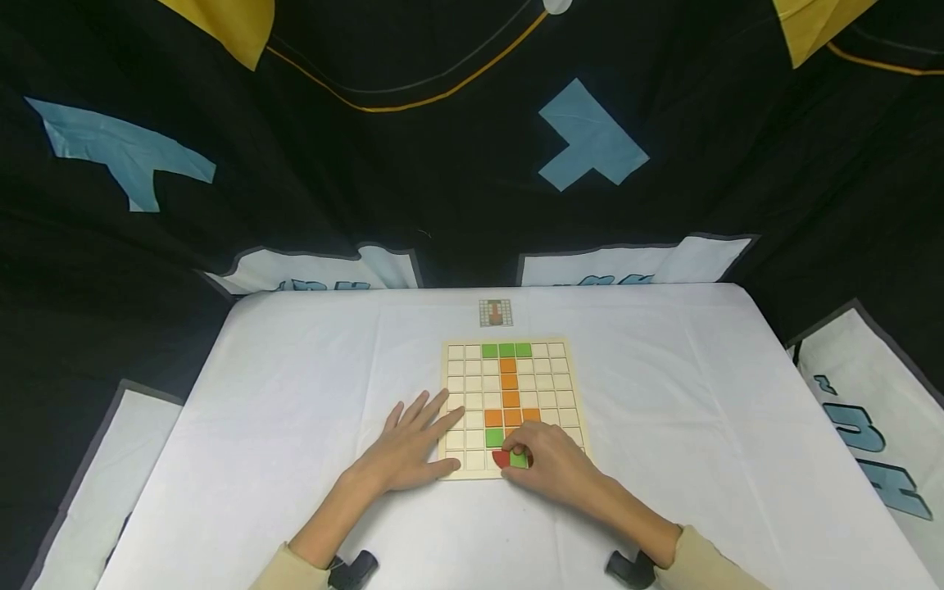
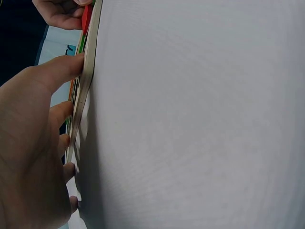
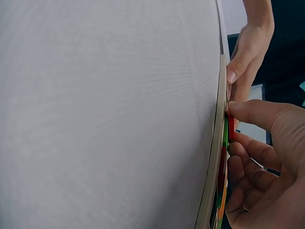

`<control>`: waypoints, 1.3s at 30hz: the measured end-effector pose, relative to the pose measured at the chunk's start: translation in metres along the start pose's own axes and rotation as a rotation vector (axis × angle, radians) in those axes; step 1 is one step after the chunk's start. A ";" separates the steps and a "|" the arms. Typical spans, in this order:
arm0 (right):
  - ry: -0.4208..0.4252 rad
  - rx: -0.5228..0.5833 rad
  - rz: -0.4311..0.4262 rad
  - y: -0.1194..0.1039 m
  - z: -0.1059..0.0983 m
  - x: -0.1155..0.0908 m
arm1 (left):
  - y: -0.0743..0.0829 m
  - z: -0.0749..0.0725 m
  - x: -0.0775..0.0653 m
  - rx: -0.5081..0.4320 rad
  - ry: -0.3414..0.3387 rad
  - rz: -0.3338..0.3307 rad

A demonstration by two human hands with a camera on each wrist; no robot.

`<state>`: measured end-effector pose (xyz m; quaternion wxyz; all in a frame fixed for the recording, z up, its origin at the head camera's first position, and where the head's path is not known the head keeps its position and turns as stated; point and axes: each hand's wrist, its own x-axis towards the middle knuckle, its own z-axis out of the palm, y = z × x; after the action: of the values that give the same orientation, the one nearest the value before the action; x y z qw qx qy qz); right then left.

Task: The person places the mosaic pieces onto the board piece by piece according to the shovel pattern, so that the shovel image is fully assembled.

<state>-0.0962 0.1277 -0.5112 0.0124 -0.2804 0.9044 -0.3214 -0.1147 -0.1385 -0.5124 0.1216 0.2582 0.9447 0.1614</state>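
Note:
On the table lies a wooden grid board with coloured tiles set in it: green tiles in the top row, orange tiles in a column below, and a green tile lower down. My right hand pinches a red quarter-round tile between thumb and forefinger at the board's near edge. Close beside it is another green tile, partly under the fingers. My left hand lies with fingers spread over the board's left edge, its thumb touching the rim.
A small printed card showing a similar coloured grid lies beyond the board. White cloth covers the table on both sides. A black curtain with blue and yellow shapes hangs behind the far edge.

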 end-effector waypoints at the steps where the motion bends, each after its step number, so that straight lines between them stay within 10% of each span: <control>1: -0.003 0.004 -0.001 0.000 0.000 0.000 | 0.000 0.000 0.000 0.001 0.000 0.002; 39: 0.005 0.011 -0.025 0.000 0.004 0.006 | -0.001 0.000 0.001 0.003 -0.001 -0.004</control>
<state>-0.1001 0.1221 -0.5131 0.0075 -0.2909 0.8990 -0.3273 -0.1159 -0.1387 -0.5133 0.1219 0.2567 0.9454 0.1594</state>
